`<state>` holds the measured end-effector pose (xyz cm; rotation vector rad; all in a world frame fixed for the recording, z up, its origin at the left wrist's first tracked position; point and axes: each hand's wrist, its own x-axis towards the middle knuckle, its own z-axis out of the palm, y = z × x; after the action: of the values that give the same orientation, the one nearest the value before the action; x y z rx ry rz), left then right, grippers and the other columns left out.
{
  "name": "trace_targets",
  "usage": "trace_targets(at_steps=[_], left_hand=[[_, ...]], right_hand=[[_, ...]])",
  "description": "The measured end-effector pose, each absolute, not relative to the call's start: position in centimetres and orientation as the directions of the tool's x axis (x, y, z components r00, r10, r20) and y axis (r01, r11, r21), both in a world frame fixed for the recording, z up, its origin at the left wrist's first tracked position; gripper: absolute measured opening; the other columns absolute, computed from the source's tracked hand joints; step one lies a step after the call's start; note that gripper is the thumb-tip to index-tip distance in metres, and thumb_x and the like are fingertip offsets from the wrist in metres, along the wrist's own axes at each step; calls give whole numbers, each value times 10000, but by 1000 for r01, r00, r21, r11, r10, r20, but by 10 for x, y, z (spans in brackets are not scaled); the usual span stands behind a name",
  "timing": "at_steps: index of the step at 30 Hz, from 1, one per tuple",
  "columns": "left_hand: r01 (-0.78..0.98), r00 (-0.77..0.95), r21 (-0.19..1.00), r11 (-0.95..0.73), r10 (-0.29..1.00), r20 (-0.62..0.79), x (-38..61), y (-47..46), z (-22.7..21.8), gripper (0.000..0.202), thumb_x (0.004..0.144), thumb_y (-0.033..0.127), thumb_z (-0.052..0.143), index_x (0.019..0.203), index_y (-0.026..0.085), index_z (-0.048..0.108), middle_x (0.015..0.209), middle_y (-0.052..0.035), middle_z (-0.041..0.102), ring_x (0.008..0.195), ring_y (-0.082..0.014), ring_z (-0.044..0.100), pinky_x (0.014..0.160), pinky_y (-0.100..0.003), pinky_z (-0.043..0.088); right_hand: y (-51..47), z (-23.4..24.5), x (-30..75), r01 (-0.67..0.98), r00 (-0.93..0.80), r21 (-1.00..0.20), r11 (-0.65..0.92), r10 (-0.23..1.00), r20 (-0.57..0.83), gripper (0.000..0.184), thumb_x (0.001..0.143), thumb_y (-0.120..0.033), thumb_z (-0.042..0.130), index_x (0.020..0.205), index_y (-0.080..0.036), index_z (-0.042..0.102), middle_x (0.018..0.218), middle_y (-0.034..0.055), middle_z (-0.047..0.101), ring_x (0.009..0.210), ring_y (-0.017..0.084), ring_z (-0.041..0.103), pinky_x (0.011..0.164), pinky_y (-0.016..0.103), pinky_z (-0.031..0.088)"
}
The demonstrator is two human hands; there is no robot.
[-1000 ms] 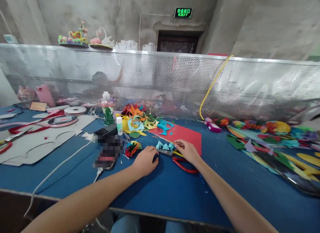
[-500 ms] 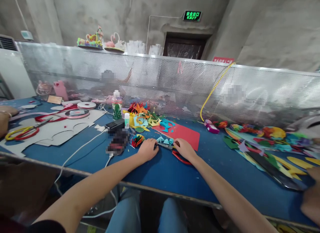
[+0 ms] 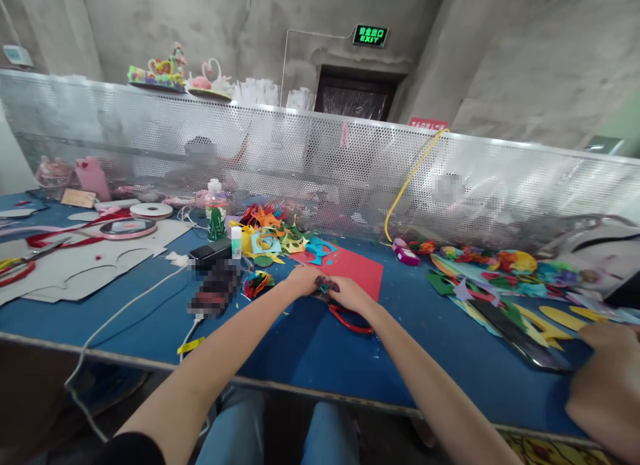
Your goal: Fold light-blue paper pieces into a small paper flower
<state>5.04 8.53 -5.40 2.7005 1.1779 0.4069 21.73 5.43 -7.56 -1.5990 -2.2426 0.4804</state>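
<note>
My left hand (image 3: 301, 280) and my right hand (image 3: 349, 294) meet on the blue table (image 3: 310, 345), just in front of a red paper sheet (image 3: 361, 268). Both have their fingers curled and pinch a small bunch of teal and dark paper scraps (image 3: 326, 285) between them. Red-handled scissors (image 3: 350, 322) lie on the table under and just behind my right wrist. A pile of coloured paper cut-offs (image 3: 273, 233) lies beyond my left hand.
A glue stick (image 3: 236, 242), a bottle (image 3: 216, 217), a black power pack (image 3: 207, 254) and a cabled phone (image 3: 214, 290) stand left of my hands. White card (image 3: 75, 275) and tape rolls (image 3: 150, 210) lie far left. Another person's hand (image 3: 605, 385) rests at the right by paper flowers (image 3: 500, 262). A perforated metal screen (image 3: 320, 165) backs the table.
My hands have drawn together and gathered the teal scraps between them. The camera has pulled back and shifted; another person's hand now shows larger at the lower right.
</note>
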Motion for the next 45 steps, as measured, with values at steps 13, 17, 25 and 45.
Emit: trace_targets(at_steps=[13, 17, 25, 45], left_hand=[[417, 644, 572, -706, 674, 362, 14, 72, -39, 225, 758, 228, 638, 967, 158, 594, 904, -32, 637, 817, -143, 587, 748, -286, 482], [304, 624, 692, -655, 685, 375, 7, 56, -34, 189, 709, 219, 676, 871, 152, 606, 820, -10, 641, 708, -115, 593, 637, -218, 482], [198, 598, 776, -598, 701, 388, 2, 37, -38, 66, 742, 205, 623, 753, 154, 583, 791, -3, 615, 722, -114, 589, 667, -231, 473], [29, 697, 981, -191, 707, 117, 4, 32, -36, 227, 675, 257, 678, 846, 144, 580, 730, -7, 615, 658, -118, 595, 547, -241, 531]], right_hand=[[41, -43, 220, 425, -485, -805, 413, 855, 182, 269, 846, -310, 557, 1062, -149, 558, 991, 54, 640, 908, 170, 613, 805, 357, 497], [25, -35, 213, 339, -532, -843, 418, 824, 195, 282, 807, -344, 583, 1027, -168, 585, 898, 42, 679, 824, 154, 640, 739, 304, 516], [10, -47, 197, 380, -356, -748, 545, 832, 425, 216, 818, -365, 561, 933, -188, 608, 811, 30, 660, 719, 152, 615, 648, 282, 490], [3, -52, 196, 278, -349, -606, 745, 666, 659, 212, 834, -192, 509, 915, -292, 677, 874, 29, 601, 751, 138, 598, 648, 261, 499]])
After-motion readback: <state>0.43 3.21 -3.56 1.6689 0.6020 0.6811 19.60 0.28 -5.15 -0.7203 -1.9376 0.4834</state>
